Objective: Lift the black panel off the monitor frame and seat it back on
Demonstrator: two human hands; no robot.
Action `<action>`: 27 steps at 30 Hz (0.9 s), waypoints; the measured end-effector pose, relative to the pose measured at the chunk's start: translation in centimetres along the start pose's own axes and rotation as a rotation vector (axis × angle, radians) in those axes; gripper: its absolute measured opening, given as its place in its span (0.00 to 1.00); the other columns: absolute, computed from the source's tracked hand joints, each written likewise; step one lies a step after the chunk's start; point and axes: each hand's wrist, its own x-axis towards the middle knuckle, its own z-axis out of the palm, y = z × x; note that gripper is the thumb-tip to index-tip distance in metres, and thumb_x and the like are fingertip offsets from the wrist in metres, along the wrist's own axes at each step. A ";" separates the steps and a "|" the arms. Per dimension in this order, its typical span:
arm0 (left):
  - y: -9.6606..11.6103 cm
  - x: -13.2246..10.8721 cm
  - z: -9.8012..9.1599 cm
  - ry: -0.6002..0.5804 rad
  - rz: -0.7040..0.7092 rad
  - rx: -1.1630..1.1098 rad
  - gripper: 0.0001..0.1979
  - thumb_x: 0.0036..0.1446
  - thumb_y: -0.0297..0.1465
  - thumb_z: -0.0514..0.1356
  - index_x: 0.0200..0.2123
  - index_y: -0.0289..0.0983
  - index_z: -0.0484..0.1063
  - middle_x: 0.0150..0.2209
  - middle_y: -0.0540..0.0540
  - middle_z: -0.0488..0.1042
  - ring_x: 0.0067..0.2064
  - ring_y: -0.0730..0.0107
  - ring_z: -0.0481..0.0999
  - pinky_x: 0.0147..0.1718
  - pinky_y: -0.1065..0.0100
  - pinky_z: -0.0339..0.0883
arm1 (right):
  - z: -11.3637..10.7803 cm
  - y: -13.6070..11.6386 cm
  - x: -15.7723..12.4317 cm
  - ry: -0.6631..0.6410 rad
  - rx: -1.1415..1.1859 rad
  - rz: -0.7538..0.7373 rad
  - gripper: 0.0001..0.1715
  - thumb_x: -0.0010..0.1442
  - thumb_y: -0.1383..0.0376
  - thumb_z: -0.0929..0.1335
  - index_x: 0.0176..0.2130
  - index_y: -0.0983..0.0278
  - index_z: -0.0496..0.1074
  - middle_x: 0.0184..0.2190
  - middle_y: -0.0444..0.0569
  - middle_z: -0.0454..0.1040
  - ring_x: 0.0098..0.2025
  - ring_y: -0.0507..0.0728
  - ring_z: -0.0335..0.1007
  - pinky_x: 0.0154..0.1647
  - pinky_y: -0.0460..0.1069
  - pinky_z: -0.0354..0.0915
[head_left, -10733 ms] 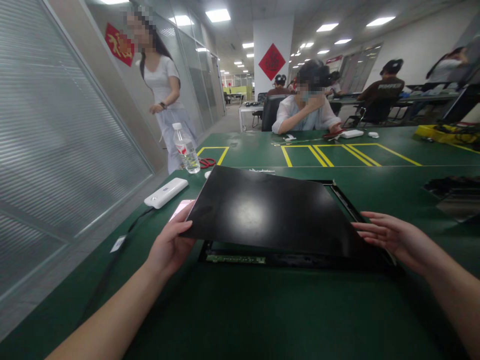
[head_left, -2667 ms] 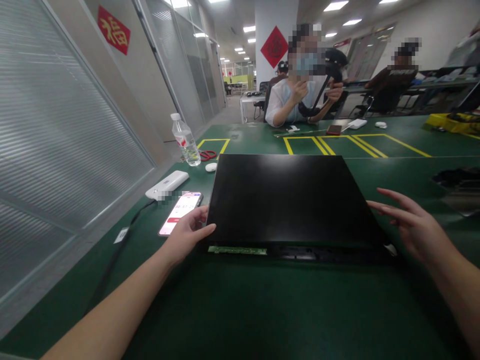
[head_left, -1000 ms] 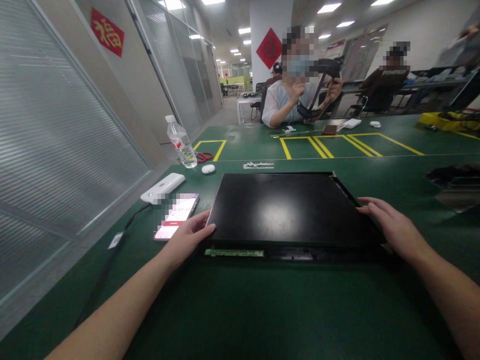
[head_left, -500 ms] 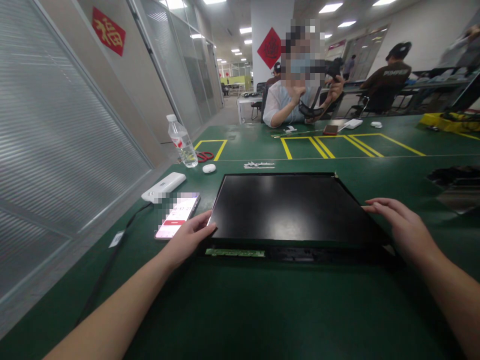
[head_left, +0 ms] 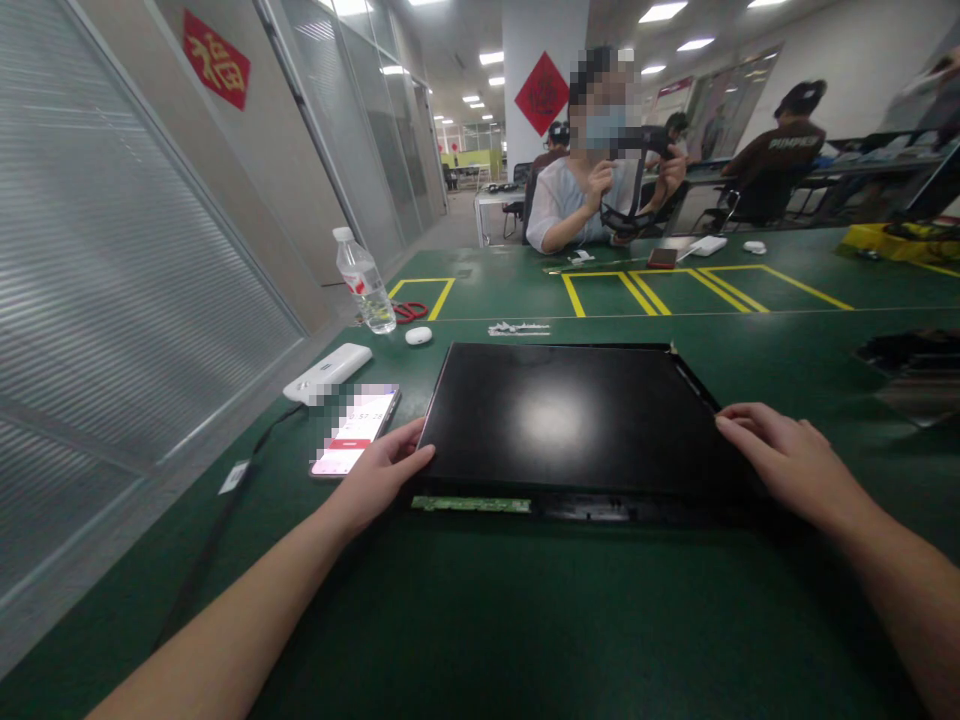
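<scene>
A black display panel (head_left: 570, 420) lies in front of me over a black frame (head_left: 645, 508), whose near and right edges show. Along the frame's near side runs a narrow green circuit board (head_left: 472, 505). My left hand (head_left: 390, 470) pinches the panel's left edge, thumb on top and fingers beneath. On the other side, my right hand (head_left: 780, 450) grips the panel's right edge between thumb and fingers. The undersides of both grips are hidden. Just left of my left hand lies a phone (head_left: 358, 430) with its screen lit.
On the green table (head_left: 480, 620), a white power bank (head_left: 330, 372) with a cable, a water bottle (head_left: 366, 285), red-handled scissors (head_left: 411, 313) and a white earbud case (head_left: 418, 336) stand at left. Torn strips (head_left: 517, 328) lie beyond the panel. Opposite sits a person (head_left: 574, 205) holding a black device.
My right hand has moved inward, its thumb now on the panel's right edge. The panel has shifted slightly left and up, baring more of the frame's right side. My left hand stays put.
</scene>
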 end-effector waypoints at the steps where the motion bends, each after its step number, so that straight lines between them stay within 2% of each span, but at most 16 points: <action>1: 0.0 0.0 0.0 -0.001 0.004 0.001 0.28 0.55 0.44 0.72 0.58 0.42 0.80 0.50 0.43 0.86 0.53 0.45 0.83 0.51 0.53 0.76 | 0.2 0.1 0.0 -0.001 -0.028 -0.022 0.32 0.54 0.34 0.60 0.35 0.53 0.75 0.35 0.49 0.84 0.44 0.71 0.79 0.61 0.73 0.60; 5: 0.1 0.1 0.1 0.010 0.010 0.008 0.28 0.53 0.43 0.72 0.57 0.42 0.81 0.50 0.44 0.87 0.54 0.45 0.83 0.51 0.54 0.77 | 0.6 0.7 0.1 -0.009 -0.077 -0.049 0.34 0.55 0.32 0.58 0.35 0.53 0.75 0.37 0.50 0.84 0.47 0.71 0.78 0.63 0.73 0.58; 9: 0.4 0.1 0.2 0.012 0.015 -0.014 0.26 0.51 0.43 0.73 0.54 0.43 0.83 0.49 0.44 0.87 0.53 0.45 0.83 0.51 0.53 0.78 | 0.3 0.6 0.3 -0.031 -0.078 -0.043 0.33 0.54 0.32 0.60 0.34 0.53 0.75 0.34 0.50 0.84 0.42 0.70 0.78 0.61 0.72 0.60; 11: 0.5 0.1 0.2 0.012 0.006 -0.030 0.26 0.49 0.43 0.74 0.52 0.43 0.84 0.48 0.44 0.87 0.52 0.44 0.84 0.51 0.53 0.78 | 0.1 0.4 0.2 -0.043 -0.075 -0.022 0.32 0.52 0.33 0.61 0.33 0.53 0.75 0.34 0.51 0.83 0.41 0.70 0.78 0.58 0.71 0.63; 14: 0.8 0.1 0.2 0.007 -0.010 -0.047 0.26 0.48 0.42 0.75 0.51 0.43 0.84 0.47 0.44 0.88 0.51 0.45 0.84 0.50 0.53 0.78 | -0.2 -0.1 0.1 -0.047 -0.046 0.073 0.31 0.48 0.33 0.63 0.32 0.53 0.76 0.34 0.52 0.83 0.37 0.70 0.77 0.47 0.66 0.69; 17: 1.0 0.1 0.2 0.002 -0.022 -0.041 0.26 0.48 0.42 0.75 0.51 0.43 0.84 0.47 0.45 0.87 0.52 0.46 0.84 0.51 0.54 0.78 | -0.3 -0.2 0.0 -0.015 -0.002 0.168 0.28 0.45 0.35 0.65 0.31 0.52 0.76 0.32 0.52 0.82 0.33 0.68 0.75 0.38 0.61 0.69; 22: 1.0 0.1 0.2 0.006 -0.038 -0.008 0.26 0.48 0.42 0.74 0.51 0.43 0.84 0.47 0.46 0.87 0.50 0.46 0.84 0.48 0.55 0.78 | -0.5 -0.1 0.1 -0.011 0.013 0.206 0.26 0.43 0.37 0.67 0.29 0.52 0.77 0.30 0.50 0.81 0.31 0.67 0.75 0.35 0.60 0.68; 27: 0.4 0.2 0.0 0.014 -0.017 0.041 0.30 0.52 0.44 0.72 0.58 0.42 0.81 0.49 0.44 0.85 0.50 0.47 0.82 0.50 0.55 0.76 | -0.4 0.1 0.2 0.008 0.004 0.195 0.24 0.44 0.38 0.67 0.28 0.52 0.77 0.26 0.48 0.80 0.28 0.65 0.75 0.32 0.58 0.68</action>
